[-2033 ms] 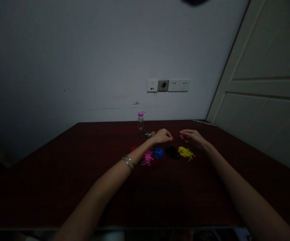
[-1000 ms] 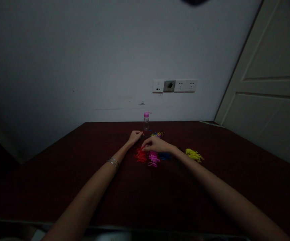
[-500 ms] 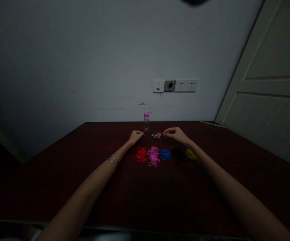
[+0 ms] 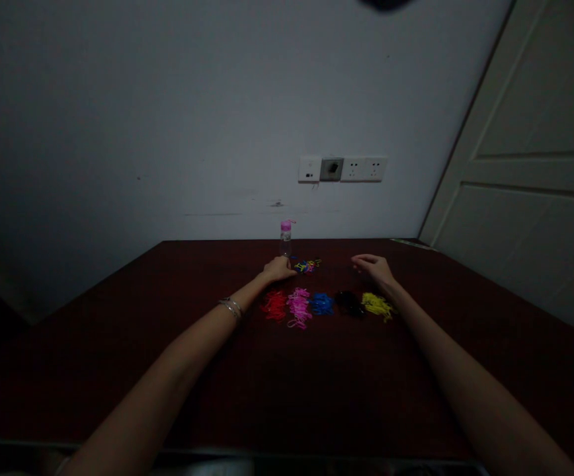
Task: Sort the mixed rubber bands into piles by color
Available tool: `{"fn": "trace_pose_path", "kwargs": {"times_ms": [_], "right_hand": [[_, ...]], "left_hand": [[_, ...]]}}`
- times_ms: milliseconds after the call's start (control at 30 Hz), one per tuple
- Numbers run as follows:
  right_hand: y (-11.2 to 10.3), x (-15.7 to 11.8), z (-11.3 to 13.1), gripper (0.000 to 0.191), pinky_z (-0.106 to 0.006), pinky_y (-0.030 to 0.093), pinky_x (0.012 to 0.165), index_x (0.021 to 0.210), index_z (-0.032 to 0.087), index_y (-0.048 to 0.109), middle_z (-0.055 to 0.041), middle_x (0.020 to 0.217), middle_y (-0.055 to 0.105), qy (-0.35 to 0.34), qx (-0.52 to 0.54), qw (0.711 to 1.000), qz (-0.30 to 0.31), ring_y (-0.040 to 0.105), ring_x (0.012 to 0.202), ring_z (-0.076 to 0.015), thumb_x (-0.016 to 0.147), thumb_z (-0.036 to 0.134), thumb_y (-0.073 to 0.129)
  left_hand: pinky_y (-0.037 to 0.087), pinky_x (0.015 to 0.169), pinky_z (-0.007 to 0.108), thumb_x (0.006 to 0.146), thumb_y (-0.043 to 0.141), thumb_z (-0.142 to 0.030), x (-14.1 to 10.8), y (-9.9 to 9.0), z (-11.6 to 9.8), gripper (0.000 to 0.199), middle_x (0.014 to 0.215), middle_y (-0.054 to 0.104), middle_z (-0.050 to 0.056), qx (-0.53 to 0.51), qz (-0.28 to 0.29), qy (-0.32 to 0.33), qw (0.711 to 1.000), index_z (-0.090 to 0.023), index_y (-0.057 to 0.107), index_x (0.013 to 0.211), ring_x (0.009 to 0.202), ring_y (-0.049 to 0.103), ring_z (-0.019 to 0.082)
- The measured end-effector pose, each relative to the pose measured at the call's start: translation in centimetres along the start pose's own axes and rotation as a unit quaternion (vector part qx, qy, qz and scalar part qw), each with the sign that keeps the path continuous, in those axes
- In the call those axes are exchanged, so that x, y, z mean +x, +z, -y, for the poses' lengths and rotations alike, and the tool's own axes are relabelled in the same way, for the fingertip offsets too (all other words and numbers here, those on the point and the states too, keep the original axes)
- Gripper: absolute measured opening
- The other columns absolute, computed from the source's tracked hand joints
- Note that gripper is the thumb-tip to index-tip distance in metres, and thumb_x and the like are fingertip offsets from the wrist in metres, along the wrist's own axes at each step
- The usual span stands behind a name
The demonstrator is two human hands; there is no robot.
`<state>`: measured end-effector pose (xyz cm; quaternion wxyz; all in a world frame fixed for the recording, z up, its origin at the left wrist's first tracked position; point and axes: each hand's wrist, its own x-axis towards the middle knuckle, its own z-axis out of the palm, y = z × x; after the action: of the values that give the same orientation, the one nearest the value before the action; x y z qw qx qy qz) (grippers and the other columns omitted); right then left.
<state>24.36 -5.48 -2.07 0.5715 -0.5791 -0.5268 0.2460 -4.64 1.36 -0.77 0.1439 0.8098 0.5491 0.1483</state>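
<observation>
At the left edge of a small mixed pile of coloured bands [image 4: 307,266], my left hand [image 4: 280,268] rests low with its fingers curled together. Whatever may be between those fingertips is too small to see. My right hand [image 4: 375,268] is apart from that pile, over the table to its right, thumb and fingers pinched; anything in the pinch cannot be made out. Closer to me lies a row of sorted heaps: red bands [image 4: 274,305], pink bands [image 4: 299,307], blue bands [image 4: 322,304], black bands [image 4: 350,303] and yellow bands [image 4: 377,305].
A clear bottle with a pink cap [image 4: 286,239] stands behind my left hand, near the wall. All of this is on a dark reddish table [image 4: 287,390]. Wall sockets [image 4: 364,169] sit above its back edge, and a pale door [image 4: 525,165] is at the right.
My right hand has moved right, away from the mixed pile, uncovering the yellow heap. My left hand has come right, up to the pile's edge. The view has shifted slightly.
</observation>
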Motion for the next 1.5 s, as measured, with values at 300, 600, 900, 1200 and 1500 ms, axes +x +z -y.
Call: {"fn": "trace_pose_path", "kwargs": {"times_ms": [300,600,900,1200,1500], "right_hand": [[-0.1,0.4,-2.5,0.032,-0.020,0.036,0.042,0.076,0.011,0.067,-0.0049,0.058,0.063,0.032,-0.024,0.998,0.043,0.050,0.046,-0.0099,0.059,0.037,0.065],[0.2,0.6,-2.7,0.026,-0.021,0.039,0.047,0.075,0.012,0.068,-0.0058,0.060,0.065,0.019,-0.052,0.996,0.063,0.055,0.052,-0.0123,0.061,0.034,0.062],[0.1,0.9,-3.2,0.024,-0.022,0.041,0.049,0.073,0.013,0.068,-0.0056,0.061,0.066,0.008,-0.055,0.996,0.072,0.057,0.054,-0.0135,0.062,0.032,0.061],[0.3,0.8,-3.5,0.025,-0.023,0.041,0.052,0.075,0.012,0.069,-0.0043,0.060,0.066,-0.005,-0.078,0.992,0.102,0.056,0.055,-0.0137,0.062,0.033,0.062],[1.6,0.6,-1.4,0.024,-0.022,0.042,0.055,0.082,0.014,0.069,-0.0023,0.067,0.066,-0.058,-0.146,0.969,0.193,0.056,0.059,-0.0131,0.065,0.027,0.058]], "left_hand": [[0.039,0.055,0.021,0.061,0.063,-0.022,0.6,0.0,0.5,0.010,0.068,0.063,0.004,-0.024,0.019,0.022,0.999,-0.016,0.067,0.067,0.062,0.055,0.013],[0.027,0.041,0.020,0.056,0.067,-0.027,-1.0,-5.9,2.0,0.020,0.044,0.050,-0.001,-0.162,0.279,0.083,0.943,-0.013,0.070,0.069,0.041,0.037,0.006],[0.022,0.038,0.018,0.054,0.072,-0.033,-1.6,-6.8,2.7,0.027,0.044,0.045,-0.003,-0.134,0.386,0.021,0.912,-0.017,0.069,0.076,0.040,0.036,0.006],[0.025,0.043,0.020,0.070,0.056,-0.041,0.0,-2.7,3.8,0.033,0.043,0.045,-0.002,-0.283,-0.095,-0.028,0.954,-0.010,0.065,0.064,0.042,0.035,0.006],[0.028,0.048,0.020,0.076,0.045,-0.043,-0.9,0.5,4.6,0.040,0.044,0.044,-0.003,-0.291,-0.182,-0.031,0.939,-0.011,0.066,0.067,0.045,0.039,0.008]]}}
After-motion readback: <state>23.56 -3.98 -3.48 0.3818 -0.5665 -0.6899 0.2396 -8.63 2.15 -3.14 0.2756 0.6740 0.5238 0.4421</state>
